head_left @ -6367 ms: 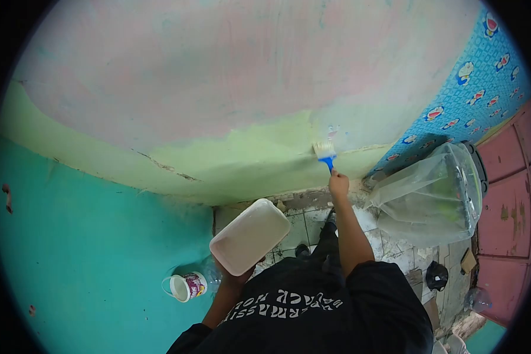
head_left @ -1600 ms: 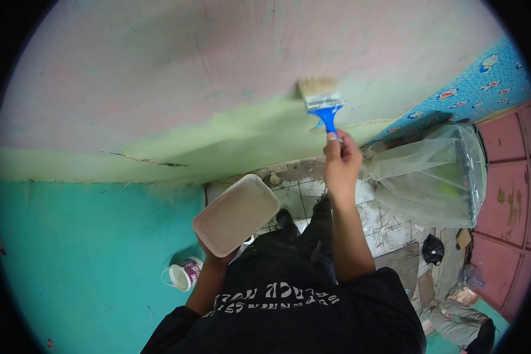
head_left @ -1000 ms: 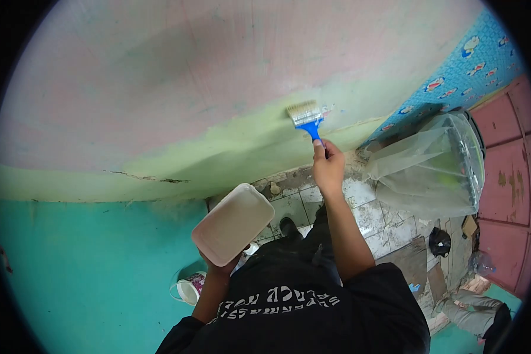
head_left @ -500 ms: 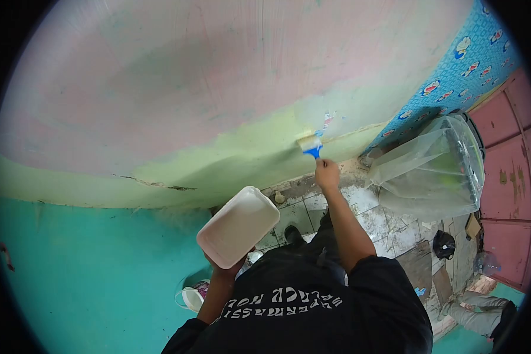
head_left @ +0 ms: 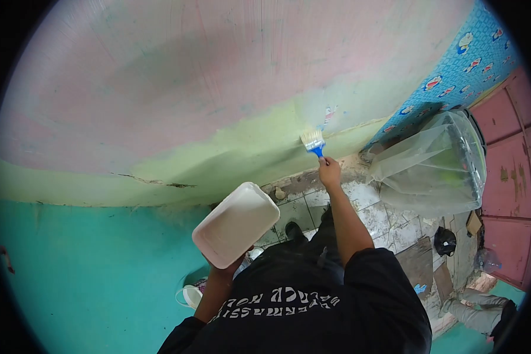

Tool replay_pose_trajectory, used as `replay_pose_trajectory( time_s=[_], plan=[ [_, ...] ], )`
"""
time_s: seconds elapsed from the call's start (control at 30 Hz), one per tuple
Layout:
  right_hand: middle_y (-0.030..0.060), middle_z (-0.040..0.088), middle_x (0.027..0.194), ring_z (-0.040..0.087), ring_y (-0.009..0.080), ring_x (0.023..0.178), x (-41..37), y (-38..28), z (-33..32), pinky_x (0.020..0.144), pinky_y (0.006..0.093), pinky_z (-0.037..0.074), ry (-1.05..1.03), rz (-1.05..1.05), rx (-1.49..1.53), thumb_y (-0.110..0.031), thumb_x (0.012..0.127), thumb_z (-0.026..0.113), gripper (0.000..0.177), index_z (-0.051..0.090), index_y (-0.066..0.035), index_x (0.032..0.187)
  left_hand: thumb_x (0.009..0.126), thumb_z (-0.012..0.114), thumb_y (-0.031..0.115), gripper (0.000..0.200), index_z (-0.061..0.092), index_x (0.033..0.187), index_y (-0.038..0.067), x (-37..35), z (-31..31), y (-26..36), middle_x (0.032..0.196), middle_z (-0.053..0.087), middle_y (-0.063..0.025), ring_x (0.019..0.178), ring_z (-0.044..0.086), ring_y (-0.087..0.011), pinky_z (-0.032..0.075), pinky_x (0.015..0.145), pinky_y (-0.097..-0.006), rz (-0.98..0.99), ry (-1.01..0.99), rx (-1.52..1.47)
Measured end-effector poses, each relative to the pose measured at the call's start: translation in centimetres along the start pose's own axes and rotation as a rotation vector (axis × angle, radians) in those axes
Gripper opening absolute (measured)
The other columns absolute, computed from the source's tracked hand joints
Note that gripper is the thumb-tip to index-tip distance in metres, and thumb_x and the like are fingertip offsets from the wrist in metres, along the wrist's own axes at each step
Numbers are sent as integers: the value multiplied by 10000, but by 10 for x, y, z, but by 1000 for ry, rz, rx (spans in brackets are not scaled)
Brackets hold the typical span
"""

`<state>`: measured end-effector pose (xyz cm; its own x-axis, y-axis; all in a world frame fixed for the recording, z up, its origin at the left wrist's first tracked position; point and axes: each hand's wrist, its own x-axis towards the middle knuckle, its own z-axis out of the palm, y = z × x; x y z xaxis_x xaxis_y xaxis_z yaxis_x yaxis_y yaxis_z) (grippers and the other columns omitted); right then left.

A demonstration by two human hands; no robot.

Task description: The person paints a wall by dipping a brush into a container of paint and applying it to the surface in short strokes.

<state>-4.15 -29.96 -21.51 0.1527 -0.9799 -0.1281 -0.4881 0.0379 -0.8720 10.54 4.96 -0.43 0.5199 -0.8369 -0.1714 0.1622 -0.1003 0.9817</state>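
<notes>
My right hand (head_left: pixel 330 171) is closed round the blue handle of a wide paintbrush (head_left: pixel 314 142), its pale bristles pointing up against the lower wall. Behind the bristles, the wall (head_left: pixel 259 133) shows a pale yellow-green band below faded pink. A torn, colourful scrap of wall covering (head_left: pixel 329 115) clings just above and right of the brush. On the left, my left hand (head_left: pixel 223 270) grips a white rectangular plastic tub (head_left: pixel 237 224) from below, and most of its fingers are hidden under it. The tub is tilted, with a pale inside.
Clear plastic sheeting (head_left: pixel 425 168) drapes over something by the pink cabinet doors (head_left: pixel 501 177). Blue cartoon wallpaper (head_left: pixel 433 82) covers the right wall. A white bucket (head_left: pixel 192 297) stands at lower left. Boards (head_left: pixel 416 264) and a black bag (head_left: pixel 445 241) lie on dirty tiles. Another person's legs (head_left: pixel 481 311) show at lower right.
The brush has shifted slightly right and its bristles now point more upright. My right hand moved a little right with it. The tub in my left hand tipped slightly and shifted a bit left.
</notes>
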Motion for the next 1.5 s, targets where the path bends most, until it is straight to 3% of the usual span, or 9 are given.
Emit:
replay_pose_trajectory(
  time_s=[0.03,0.13,0.33,0.43,0.63,1.03,1.13,1.33,1.5],
  plan=[
    [144,663,728,630,254,631,0,12,4,607,379,461,7,26,-147,-312,890,627,331,689,11,932,801,777,357,684,494,1358,78,-1,0,-1,1293,588,-79,1161,587,-225,442,1011,-362,-135,1,-446],
    [223,680,829,677,368,759,18,-24,-23,695,438,486,-131,91,-159,-343,848,629,366,696,10,916,799,775,294,688,465,1369,65,-7,-5,-3,1282,582,-119,1155,591,-266,498,959,-409,-79,82,129],
    [83,592,644,496,141,577,-31,-160,-100,555,315,395,-75,45,445,-276,925,611,312,687,25,898,879,631,387,668,392,1421,78,-2,-9,3,1320,539,-181,1155,570,-392,532,881,-553,318,-94,1167],
    [103,629,694,547,166,608,-23,-105,-56,584,333,428,-24,-9,455,-292,927,605,318,692,14,933,913,505,509,684,381,1437,86,-2,-4,-2,1375,503,-171,1229,522,-382,463,985,-563,-43,42,271],
    [220,681,904,647,387,858,5,14,5,762,478,502,-147,193,-309,-328,907,575,331,705,-28,956,930,418,560,717,333,1464,88,-3,-22,-32,1448,430,-167,1335,420,-376,370,1061,-606,-74,-8,-147],
    [-18,520,637,432,68,549,-21,-102,-57,503,259,339,-72,-22,624,-268,967,580,287,684,0,954,875,670,356,710,356,1443,68,8,0,9,1390,501,-120,1268,506,-277,400,1077,-427,166,-90,1009],
    [109,638,701,559,233,561,1,-5,3,552,362,427,-26,-12,141,-309,941,582,327,687,0,937,827,740,321,751,371,1428,62,10,-10,-15,1355,524,-121,1226,540,-247,433,1048,-378,-148,-42,-475],
    [239,663,864,620,446,740,14,-41,-22,656,472,464,-81,69,-158,-294,895,591,314,702,-1,882,816,748,299,749,375,1416,52,11,-1,-10,1324,532,-152,1198,555,-329,526,940,-457,-45,81,-154],
    [46,513,601,484,136,562,-19,-124,-82,528,331,383,-73,13,427,-286,944,593,320,657,18,868,858,684,322,676,387,1408,65,15,-5,2,1320,529,-164,1177,564,-356,529,924,-489,39,8,538]
  ],
)
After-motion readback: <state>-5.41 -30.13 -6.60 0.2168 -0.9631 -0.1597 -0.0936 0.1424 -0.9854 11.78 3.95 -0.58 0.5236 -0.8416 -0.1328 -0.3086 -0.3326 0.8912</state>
